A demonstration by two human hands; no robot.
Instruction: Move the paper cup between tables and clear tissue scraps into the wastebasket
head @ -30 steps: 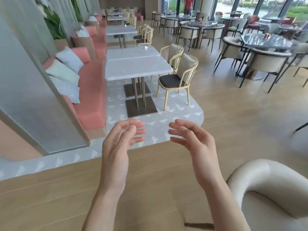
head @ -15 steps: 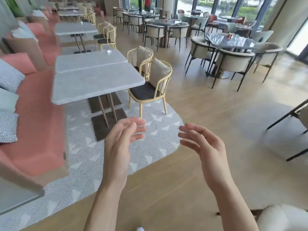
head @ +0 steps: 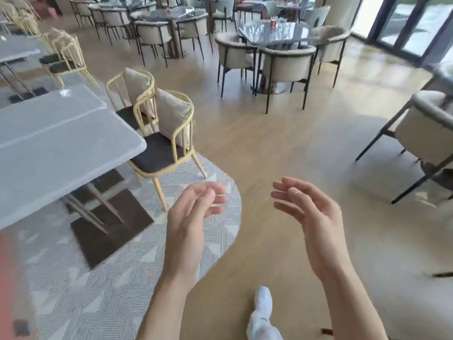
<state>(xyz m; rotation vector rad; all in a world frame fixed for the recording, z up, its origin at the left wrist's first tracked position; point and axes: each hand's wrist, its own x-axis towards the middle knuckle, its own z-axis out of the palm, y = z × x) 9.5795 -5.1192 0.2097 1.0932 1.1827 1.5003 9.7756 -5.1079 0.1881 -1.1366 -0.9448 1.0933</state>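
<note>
Nearest: a white shoe on the wood floor, and above it the left hand and right hand held apart in mid-air, palms facing, fingers loosely curled, both holding nothing. Just past the left hand: patterned grey rug, pale table on a dark base, two yellow-framed chairs with cushions tucked against it; small blurred thing on its far edge, can't tell what. Farther back: beige armchairs round a glass-topped table; paper cup, tissue scraps and wastebasket can't be made out.
</note>
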